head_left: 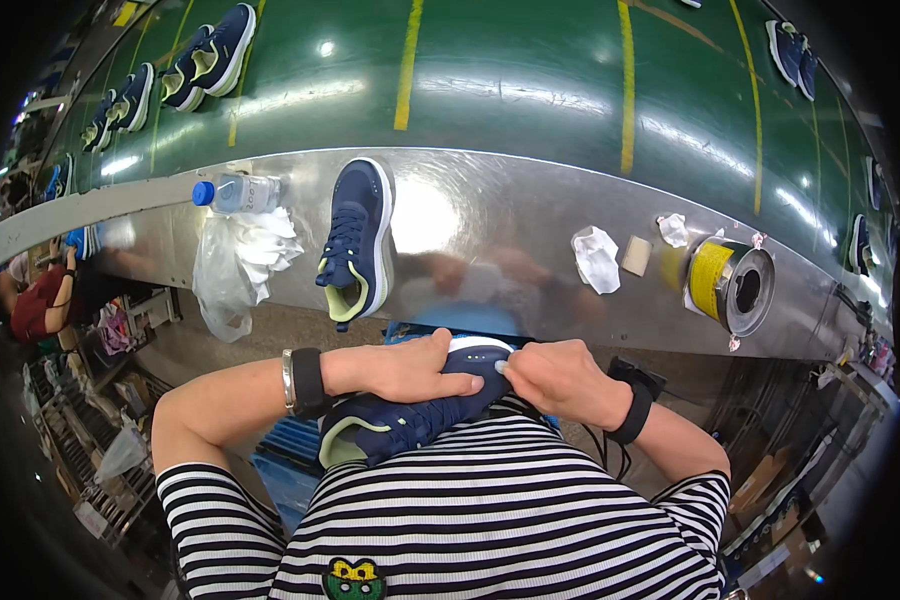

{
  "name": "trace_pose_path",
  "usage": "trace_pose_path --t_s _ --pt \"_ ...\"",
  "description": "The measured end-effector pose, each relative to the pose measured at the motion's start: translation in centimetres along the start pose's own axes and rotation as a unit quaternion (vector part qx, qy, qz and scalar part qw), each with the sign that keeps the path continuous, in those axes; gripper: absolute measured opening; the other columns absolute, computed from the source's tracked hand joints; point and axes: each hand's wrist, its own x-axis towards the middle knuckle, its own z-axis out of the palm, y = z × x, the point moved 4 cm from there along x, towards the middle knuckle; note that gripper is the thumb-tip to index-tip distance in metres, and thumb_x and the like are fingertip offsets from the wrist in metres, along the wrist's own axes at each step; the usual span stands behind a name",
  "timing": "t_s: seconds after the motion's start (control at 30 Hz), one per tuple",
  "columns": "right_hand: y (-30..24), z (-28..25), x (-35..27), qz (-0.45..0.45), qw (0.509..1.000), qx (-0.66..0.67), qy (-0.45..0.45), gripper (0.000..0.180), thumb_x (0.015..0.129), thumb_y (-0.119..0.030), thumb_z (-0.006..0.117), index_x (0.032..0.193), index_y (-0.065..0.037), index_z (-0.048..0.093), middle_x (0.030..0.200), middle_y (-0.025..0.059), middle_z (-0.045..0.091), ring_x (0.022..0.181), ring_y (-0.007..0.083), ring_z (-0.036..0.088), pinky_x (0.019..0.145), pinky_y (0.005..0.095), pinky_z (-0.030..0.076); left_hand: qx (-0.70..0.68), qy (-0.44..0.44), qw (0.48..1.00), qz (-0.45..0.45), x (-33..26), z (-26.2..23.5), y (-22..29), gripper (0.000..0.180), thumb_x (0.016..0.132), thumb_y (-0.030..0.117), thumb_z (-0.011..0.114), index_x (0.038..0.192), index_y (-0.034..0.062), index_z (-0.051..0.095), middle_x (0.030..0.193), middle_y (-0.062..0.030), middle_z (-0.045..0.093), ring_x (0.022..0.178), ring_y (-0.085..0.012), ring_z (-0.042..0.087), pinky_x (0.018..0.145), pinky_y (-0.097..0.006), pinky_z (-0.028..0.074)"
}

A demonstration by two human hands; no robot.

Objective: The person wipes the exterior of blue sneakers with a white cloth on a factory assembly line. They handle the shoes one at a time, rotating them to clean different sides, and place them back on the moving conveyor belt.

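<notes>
A navy sneaker [410,425] with a white sole and pale-green lining lies sideways in front of my striped shirt, its toe to the right. My left hand [410,368] is closed over its side, thumb on the upper near the toe. At the toe, my right hand [570,382] is closed in a pinch against the shoe. A small pale-blue bit shows at its fingertips, too small to name. Another navy sneaker [355,235] stands on the metal ledge [460,290] ahead, toe pointing away from me.
Left on the ledge are a water bottle [240,193] and a plastic bag [228,275] with white tissues. Crumpled paper [596,260], a beige block [636,256] and a tin [730,285] stand right. Beyond runs a green belt [520,80] carrying sneakers. A co-worker [32,300] is far left.
</notes>
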Motion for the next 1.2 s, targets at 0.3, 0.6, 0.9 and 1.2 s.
trace_pose_path --t_s 0.3,0.6,0.9,1.2 --pt "-0.1 -0.4 0.7 0.042 0.999 0.005 -0.03 0.015 0.079 -0.011 0.06 0.069 -0.006 0.049 0.057 0.0076 0.048 0.048 0.0263 0.05 0.043 0.0354 0.039 -0.011 0.005 1.0 -0.011 -0.3 -0.3 -0.1 0.082 0.079 0.058 0.049 0.103 -0.0191 0.04 0.1 -0.034 0.054 0.095 -0.0386 0.056 0.082 -0.039 0.044" --pt "-0.4 0.3 2.1 0.063 0.998 0.027 -0.011 0.018 0.079 -0.011 0.059 0.068 -0.004 0.046 0.058 0.0088 0.049 0.049 0.0273 0.051 0.043 0.0351 0.039 0.007 0.023 1.0 -0.005 -0.1 -0.2 -0.2 0.079 0.08 0.057 0.05 0.101 -0.0188 0.041 0.099 -0.0333 0.055 0.093 -0.0381 0.057 0.081 -0.039 0.044" --pt "-0.6 0.5 2.9 0.067 0.997 0.039 -0.008 0.016 0.079 -0.01 0.059 0.07 -0.004 0.048 0.059 0.0107 0.05 0.051 0.0286 0.052 0.046 0.0366 0.039 0.009 0.022 1.0 -0.015 -0.6 -0.5 0.5 0.08 0.08 0.057 0.049 0.1 -0.0196 0.041 0.098 -0.0339 0.055 0.092 -0.0385 0.057 0.08 -0.039 0.044" --pt "-0.9 0.8 3.2 0.047 0.999 0.015 0.004 0.016 0.078 -0.01 0.058 0.068 -0.005 0.047 0.058 0.0093 0.05 0.049 0.0275 0.052 0.043 0.0356 0.039 0.015 0.029 0.999 -0.005 -0.4 -0.1 0.2 0.074 0.081 0.059 0.048 0.096 -0.013 0.04 0.091 -0.0325 0.054 0.088 -0.0393 0.057 0.077 -0.04 0.044"
